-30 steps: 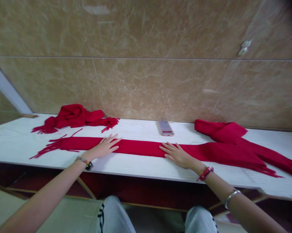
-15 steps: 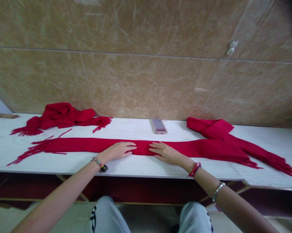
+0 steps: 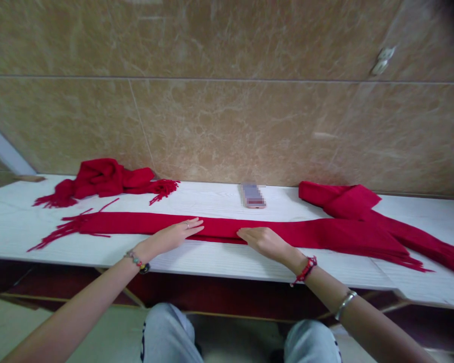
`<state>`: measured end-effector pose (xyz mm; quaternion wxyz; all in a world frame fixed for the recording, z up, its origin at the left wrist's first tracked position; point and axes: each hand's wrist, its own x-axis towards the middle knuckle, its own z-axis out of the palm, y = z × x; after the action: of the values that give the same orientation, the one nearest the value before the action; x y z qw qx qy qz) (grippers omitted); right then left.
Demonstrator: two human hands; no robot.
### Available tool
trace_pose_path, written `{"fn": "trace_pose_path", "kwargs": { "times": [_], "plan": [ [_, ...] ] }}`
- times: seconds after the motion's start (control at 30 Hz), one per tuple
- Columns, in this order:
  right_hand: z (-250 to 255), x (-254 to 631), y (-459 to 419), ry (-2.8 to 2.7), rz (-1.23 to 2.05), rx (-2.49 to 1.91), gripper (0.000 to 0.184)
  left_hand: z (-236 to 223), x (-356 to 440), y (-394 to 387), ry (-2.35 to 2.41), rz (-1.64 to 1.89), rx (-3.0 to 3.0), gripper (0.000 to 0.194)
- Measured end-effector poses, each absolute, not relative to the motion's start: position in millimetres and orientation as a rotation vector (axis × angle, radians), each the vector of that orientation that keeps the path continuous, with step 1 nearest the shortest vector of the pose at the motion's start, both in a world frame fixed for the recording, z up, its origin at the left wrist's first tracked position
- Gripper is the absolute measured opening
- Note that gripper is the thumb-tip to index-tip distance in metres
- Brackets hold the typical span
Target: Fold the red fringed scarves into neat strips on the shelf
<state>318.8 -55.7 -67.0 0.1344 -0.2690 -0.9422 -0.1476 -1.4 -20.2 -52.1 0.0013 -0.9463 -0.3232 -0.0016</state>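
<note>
A long red scarf [image 3: 219,229] lies stretched out from left to right, folded lengthwise into a strip, with loose fringe at its left end. Flat on its left-middle part rests my left hand [image 3: 176,235], fingers extended. My right hand [image 3: 262,240] has its fingers drawn together at the near edge of the strip, right of the middle, closed on the cloth. Between the hands a darker line runs along that near edge, where layers part slightly. The thumbs are mostly hidden.
A crumpled red scarf [image 3: 106,179] lies at the back left of the white bench top [image 3: 207,199]. Against the wall sits a phone [image 3: 254,195]. Another folded red scarf [image 3: 351,199] is at the back right, touching the long one. My knees are below the front edge.
Both hands slid inward along the scarf, then the left shifted back leftward a little. My right hand went from flat, spread fingers to fingers closed at the near edge.
</note>
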Motion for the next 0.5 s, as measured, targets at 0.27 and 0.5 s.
{"fn": "trace_pose_path", "kwargs": {
  "times": [0.27, 0.5],
  "plan": [
    [-72, 325, -58, -2.732, -0.407, -0.723, 0.034, -57, -8, -24, -1.074, 0.128, -3.197, 0.054],
    [-67, 327, -63, -2.691, -0.109, -0.847, 0.034, -42, -1, -26, -1.19, 0.138, -3.236, 0.042]
  ]
}}
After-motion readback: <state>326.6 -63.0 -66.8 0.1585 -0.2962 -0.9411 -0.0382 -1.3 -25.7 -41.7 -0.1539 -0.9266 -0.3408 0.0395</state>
